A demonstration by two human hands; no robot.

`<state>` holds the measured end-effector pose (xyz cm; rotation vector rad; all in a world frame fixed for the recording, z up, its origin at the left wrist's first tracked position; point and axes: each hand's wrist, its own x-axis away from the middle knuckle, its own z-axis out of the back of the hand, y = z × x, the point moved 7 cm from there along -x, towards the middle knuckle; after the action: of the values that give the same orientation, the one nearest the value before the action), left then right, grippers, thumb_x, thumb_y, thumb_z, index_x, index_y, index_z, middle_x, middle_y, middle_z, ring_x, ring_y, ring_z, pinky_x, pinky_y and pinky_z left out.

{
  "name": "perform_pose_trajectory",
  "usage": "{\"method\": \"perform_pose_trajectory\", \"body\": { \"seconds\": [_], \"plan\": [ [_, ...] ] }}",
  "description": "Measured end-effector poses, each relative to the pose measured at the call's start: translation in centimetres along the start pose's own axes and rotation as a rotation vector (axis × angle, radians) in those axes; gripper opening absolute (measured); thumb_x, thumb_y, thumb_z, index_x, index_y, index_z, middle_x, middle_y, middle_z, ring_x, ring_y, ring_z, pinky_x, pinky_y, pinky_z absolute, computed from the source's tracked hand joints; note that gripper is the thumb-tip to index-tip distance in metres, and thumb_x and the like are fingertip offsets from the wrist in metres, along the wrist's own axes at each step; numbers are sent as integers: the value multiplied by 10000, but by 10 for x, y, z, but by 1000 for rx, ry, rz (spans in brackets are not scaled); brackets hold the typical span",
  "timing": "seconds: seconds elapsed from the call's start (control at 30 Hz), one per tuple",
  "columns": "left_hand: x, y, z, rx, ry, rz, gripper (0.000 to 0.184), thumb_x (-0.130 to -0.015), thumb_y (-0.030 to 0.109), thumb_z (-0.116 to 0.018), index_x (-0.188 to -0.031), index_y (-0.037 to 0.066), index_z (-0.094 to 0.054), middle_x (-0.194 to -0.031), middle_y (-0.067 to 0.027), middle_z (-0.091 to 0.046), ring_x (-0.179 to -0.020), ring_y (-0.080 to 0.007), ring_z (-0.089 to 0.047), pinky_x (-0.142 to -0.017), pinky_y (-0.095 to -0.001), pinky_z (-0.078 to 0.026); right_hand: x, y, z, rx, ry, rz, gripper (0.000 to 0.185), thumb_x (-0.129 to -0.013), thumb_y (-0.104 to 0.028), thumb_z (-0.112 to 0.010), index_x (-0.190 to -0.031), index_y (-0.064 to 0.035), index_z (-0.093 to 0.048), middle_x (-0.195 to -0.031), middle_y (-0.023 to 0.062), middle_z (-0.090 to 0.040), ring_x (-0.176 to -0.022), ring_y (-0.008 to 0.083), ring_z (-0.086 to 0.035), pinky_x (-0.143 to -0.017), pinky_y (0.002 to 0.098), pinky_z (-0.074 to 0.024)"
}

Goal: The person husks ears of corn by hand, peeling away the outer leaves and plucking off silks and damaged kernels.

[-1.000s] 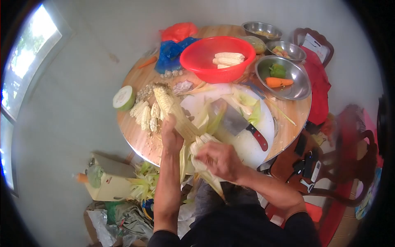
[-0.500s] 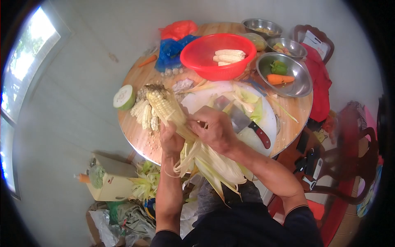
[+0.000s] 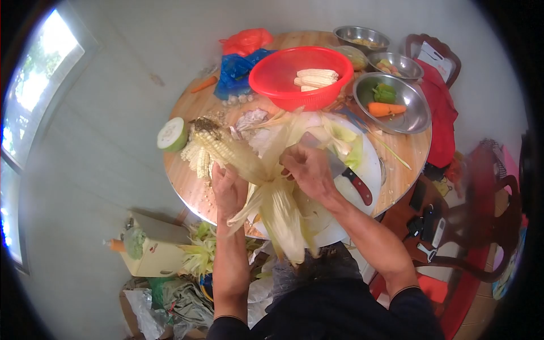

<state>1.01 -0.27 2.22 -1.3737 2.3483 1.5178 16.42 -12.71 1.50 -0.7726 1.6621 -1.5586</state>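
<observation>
My left hand [image 3: 229, 190] is wrapped round a pale ear of corn [image 3: 221, 148], which slants up to the left with dark silk at its tip. Its husk [image 3: 280, 218] is peeled back and hangs in broad, dry leaves over the table's near edge. At the ear's lower end, my right hand [image 3: 310, 170] is closed in a pinch on a husk leaf; the fingertips are partly hidden. Behind the ear lie several husked cobs [image 3: 202, 162]. Beneath my right hand is a white cutting board [image 3: 371, 164] bearing loose husks and a knife [image 3: 358, 187] with a dark red handle.
A red plastic basin [image 3: 269, 76] with husked corn stands at the back. Steel bowls stand to its right; the nearest bowl [image 3: 418, 116] holds a carrot and a green pepper. A cut gourd [image 3: 172, 134] sits at the left edge. Blue bags [image 3: 233, 73] and garlic lie behind.
The husk has been spread wider, with one leaf now standing out toward the back. My right hand has moved right, away from the ear; the ear and my left hand have shifted slightly left.
</observation>
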Motion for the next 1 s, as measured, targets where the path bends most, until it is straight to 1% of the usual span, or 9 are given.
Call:
{"method": "perform_pose_trajectory", "body": {
  "seconds": [0.07, 0.13, 0.37, 0.53, 0.7, 0.77, 0.87, 0.93, 1.0],
  "plan": [
    [0, 0, -2, 40, -13, -30, 699, -938, 316, -743, -1443, -39, -414, -1312, -170, -602, -1190, -317, -610, -1035, -468, -495, 1, 1, -6, -73, -66, -29, 352, -903, -271, -724, -1053, 45, -681, -968, 119, -719, -843, 154, -699, -704, 296, -546],
    [-1, -1, -2, 50, -12, -25, 649, -951, 302, -728, -1413, -52, -442, -1309, -174, -603, -1190, -308, -607, -1043, -460, -479, 7, -27, -9, 15, 16, 235, 496, -890, -346, -757, -1169, 48, -645, -1039, 138, -702, -930, 200, -690, -765, 330, -549],
    [-1, -4, -1, 44, 2, -24, 607, -975, 291, -694, -1402, -67, -452, -1327, -175, -599, -1212, -296, -596, -1057, -441, -459, 6, -43, -35, 387, 100, 451, 592, -825, -393, -828, -1227, -1, -641, -1031, 125, -669, -914, 257, -670, -789, 363, -547],
    [-2, -3, 4, 11, 13, -24, 621, -972, 289, -694, -1419, -60, -442, -1314, -162, -604, -1208, -286, -595, -1056, -431, -459, -2, -24, -43, 271, 49, 476, 444, -864, -268, -798, -1204, -19, -659, -1054, 133, -656, -920, 274, -668, -797, 380, -545],
    [0, 0, 0, 5, 49, -30, 567, -981, 267, -672, -1405, -44, -462, -1284, -149, -615, -1173, -276, -608, -1042, -420, -464, 9, -62, -43, 164, 114, 612, 338, -892, -219, -772, -1144, -11, -685, -1035, 137, -668, -938, 257, -670, -828, 378, -540],
    [1, -2, -4, -41, -71, 43, 548, -987, 247, -656, -1413, -32, -454, -1307, -147, -599, -1192, -275, -595, -1048, -422, -459, 8, -69, -47, 142, 106, 667, 313, -904, -209, -761, -1132, -7, -689, -1033, 136, -672, -941, 247, -669, -835, 372, -537],
    [3, -4, -7, -17, -47, 1, 549, -990, 239, -646, -1424, -28, -440, -1331, -150, -582, -1216, -276, -580, -1059, -431, -455, 3, -68, -49, 119, 120, 640, 233, -884, -201, -751, -1029, -28, -695, -970, 140, -664, -893, 306, -666, -794, 389, -538],
    [3, -5, -7, -25, 5, -6, 545, -990, 238, -644, -1421, -27, -440, -1332, -151, -578, -1218, -279, -579, -1061, -434, -455, -5, -53, -48, -63, 106, 525, 240, -955, -206, -709, -1068, 4, -679, -1033, 79, -672, -945, 178, -652, -831, 317, -523],
    [4, -5, -1, -32, 55, -11, 542, -991, 237, -642, -1418, -26, -440, -1334, -152, -575, -1220, -282, -578, -1062, -437, -456, -8, -45, -46, -158, 69, 438, 210, -975, -204, -683, -1051, -9, -664, -1008, 64, -663, -932, 159, -643, -824, 302, -517]
  ]
}}
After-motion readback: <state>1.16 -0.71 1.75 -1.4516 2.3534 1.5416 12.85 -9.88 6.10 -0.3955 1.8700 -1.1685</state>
